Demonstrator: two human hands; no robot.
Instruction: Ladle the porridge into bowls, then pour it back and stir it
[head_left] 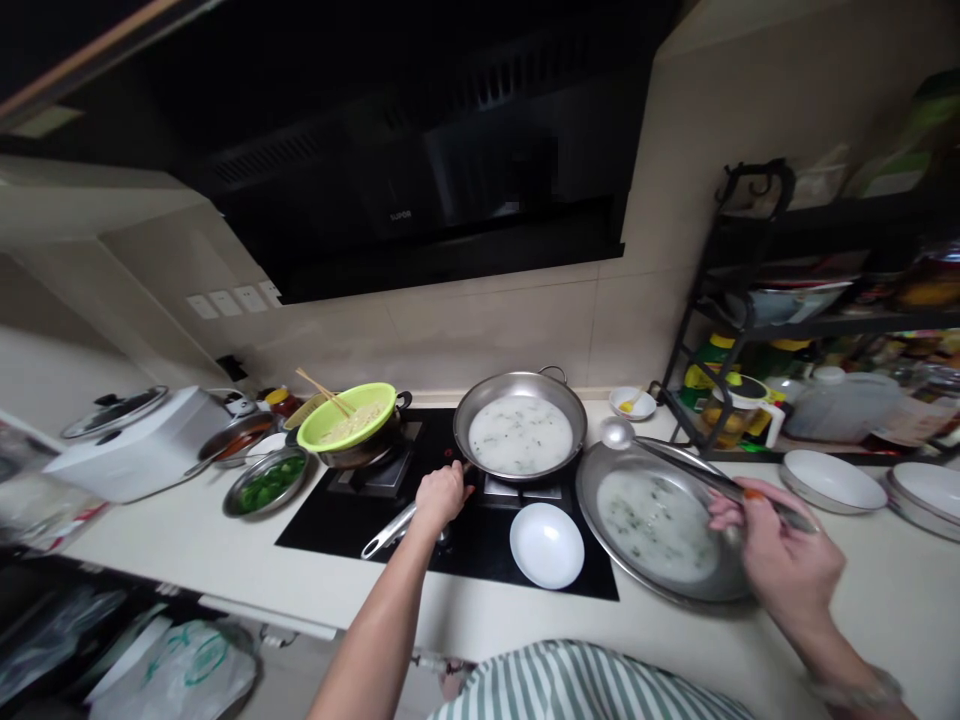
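Observation:
My left hand (442,497) is closed around the long metal handle (388,531) of a wok (520,424) on the right burner. White, milky liquid with green bits fills much of the wok. My right hand (791,550) grips a metal ladle (616,433) by its long handle. The ladle's round bowl points left, above the far rim of a wide metal basin (600,530). Similar white liquid with green bits lies in this basin, on the counter to the right of the cooktop. A white bowl (547,546) sits on the cooktop's front edge, between wok and basin.
A green basket (346,415) with chopsticks rests over a pot on the left burner. Farther left are a metal bowl of leafy greens (266,485) and a white appliance (142,450). White bowls (834,482) and a black rack (750,325) stand right; a range hood (435,160) hangs overhead.

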